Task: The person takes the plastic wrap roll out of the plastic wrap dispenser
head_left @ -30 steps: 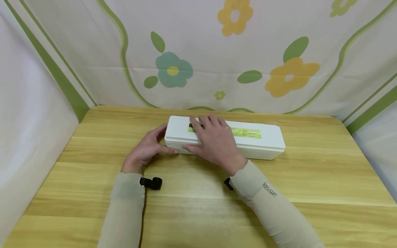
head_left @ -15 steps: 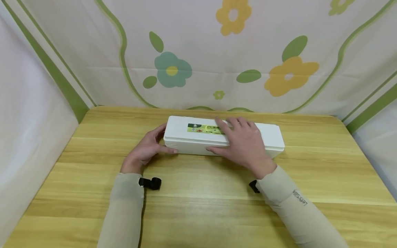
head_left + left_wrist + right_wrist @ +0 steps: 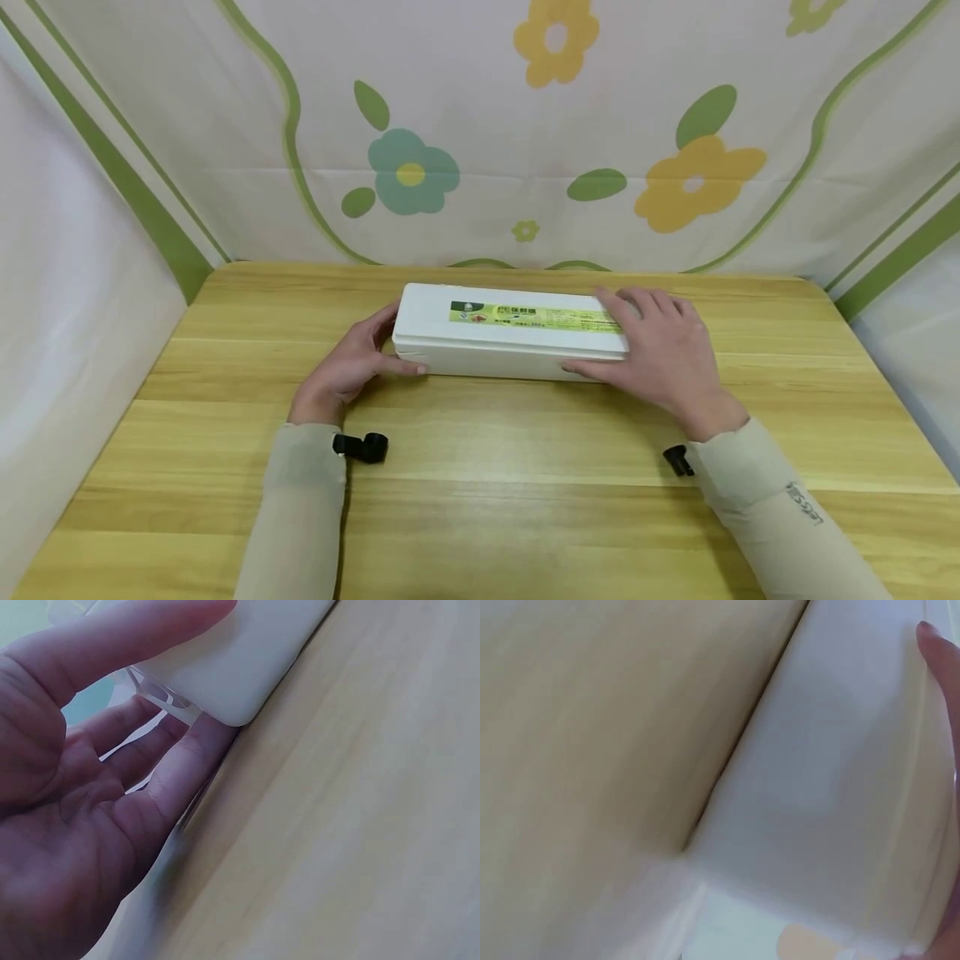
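A long white box (image 3: 487, 361) with a yellow-green label (image 3: 536, 317) on its lid (image 3: 423, 312) sits toward the far side of a wood-grain table (image 3: 480, 500). A person's left hand (image 3: 356, 362) holds its left end, thumb against the near wall; the right hand (image 3: 663, 354) grips the right end in a wide span, thumb likewise on the near side, fingers across the top. Beige sleeves (image 3: 296, 500) cover both arms. Beyond the table, facing us, hangs a white curtain (image 3: 495, 108) printed with orange and teal flowers (image 3: 435, 179).
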`<state>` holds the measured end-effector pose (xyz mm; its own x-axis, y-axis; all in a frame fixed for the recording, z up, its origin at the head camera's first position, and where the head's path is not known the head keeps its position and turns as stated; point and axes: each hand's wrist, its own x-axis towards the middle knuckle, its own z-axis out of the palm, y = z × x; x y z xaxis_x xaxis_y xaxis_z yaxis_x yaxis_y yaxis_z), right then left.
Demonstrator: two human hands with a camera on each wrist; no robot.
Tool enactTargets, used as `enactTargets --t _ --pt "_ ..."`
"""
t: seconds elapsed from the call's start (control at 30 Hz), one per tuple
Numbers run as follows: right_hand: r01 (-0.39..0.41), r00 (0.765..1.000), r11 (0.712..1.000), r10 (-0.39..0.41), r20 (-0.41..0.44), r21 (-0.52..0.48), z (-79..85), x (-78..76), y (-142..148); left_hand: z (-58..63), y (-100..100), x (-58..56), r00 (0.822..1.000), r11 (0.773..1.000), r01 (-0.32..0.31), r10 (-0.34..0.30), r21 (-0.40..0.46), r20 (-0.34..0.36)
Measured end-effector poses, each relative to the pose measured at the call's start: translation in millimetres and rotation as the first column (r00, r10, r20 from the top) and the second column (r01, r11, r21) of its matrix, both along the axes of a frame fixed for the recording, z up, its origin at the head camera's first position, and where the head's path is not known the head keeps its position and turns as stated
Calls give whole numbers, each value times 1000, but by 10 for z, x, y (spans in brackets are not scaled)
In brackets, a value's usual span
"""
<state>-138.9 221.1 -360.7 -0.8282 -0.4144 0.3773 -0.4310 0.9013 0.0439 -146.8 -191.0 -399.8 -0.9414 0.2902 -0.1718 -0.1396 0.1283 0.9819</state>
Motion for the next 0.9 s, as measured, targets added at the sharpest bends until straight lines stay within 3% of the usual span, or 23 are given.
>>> enactTargets --t 0.33,0.9 --pt "-57 992 998 59 114 -25 -13 18 148 -12 5 5 1000 1000 -3 3 -10 -4" --pt "-129 990 991 130 55 -17 -6 -60 166 -12 1 -5 1000 1000 1 -1 -26 -12"
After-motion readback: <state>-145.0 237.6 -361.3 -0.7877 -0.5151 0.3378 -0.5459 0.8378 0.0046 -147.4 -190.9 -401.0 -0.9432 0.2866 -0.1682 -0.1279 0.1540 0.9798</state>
